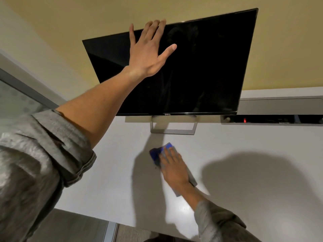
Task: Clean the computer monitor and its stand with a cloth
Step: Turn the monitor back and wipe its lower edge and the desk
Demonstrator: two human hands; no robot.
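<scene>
Blue and grey, the cloth (pixel 158 154) is lying on the white desk (pixel 244 145) just near of the monitor stand (pixel 173 131), pinned under the right hand (pixel 174 167), whose fingers are lying straight and close together on it. The left hand (pixel 148 53) is reaching to the monitor (pixel 201 70), fingers spread and flat against the dark screen near its top edge. That bare palm is likely smearing the glass, and a hard push could be tipping the monitor back on its slim stand.
</scene>
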